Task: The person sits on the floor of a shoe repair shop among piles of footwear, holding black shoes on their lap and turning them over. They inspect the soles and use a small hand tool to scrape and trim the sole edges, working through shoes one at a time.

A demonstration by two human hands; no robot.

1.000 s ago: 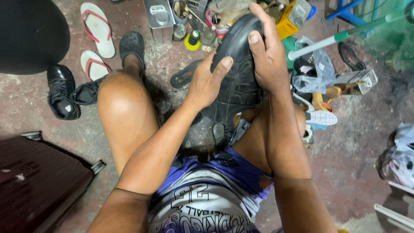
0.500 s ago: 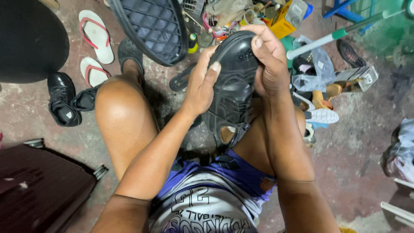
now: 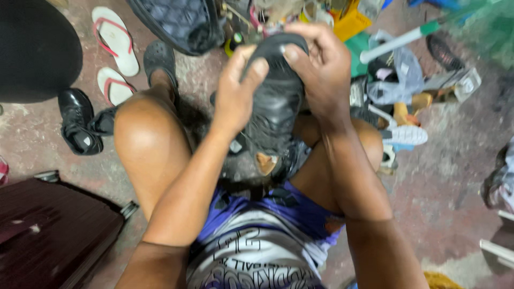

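Black shoe point(image 3: 276, 107), matte and creased like worn leather or rubber, held up at centre frame between both knees. Long axis near vertical, rounded end up at the top centre, other end down toward the lap; small tan patch near the lower end. Left hand point(image 3: 235, 93) clamped on the shoe's left side, fingers together, thumb pressed near the top. Right hand point(image 3: 321, 75) wrapped over the upper right, fingers curled tight around the rounded end. Bare rough concrete floor point(image 3: 455, 176), stained and mottled.

White flip-flops point(image 3: 115, 59) with red straps, flat, upper left. Glossy black dress shoe point(image 3: 77, 120) at left, just beside them. Quilted dark bag point(image 3: 179, 24) at top, diamond-stitched. Dark maroon case point(image 3: 48, 235) with a smooth hard face, lower left. Yellow crate point(image 3: 350, 24), top right of centre, amid loose clutter; contents too blurred to tell. White pole point(image 3: 399, 40) with a green band, slanting up to the right.
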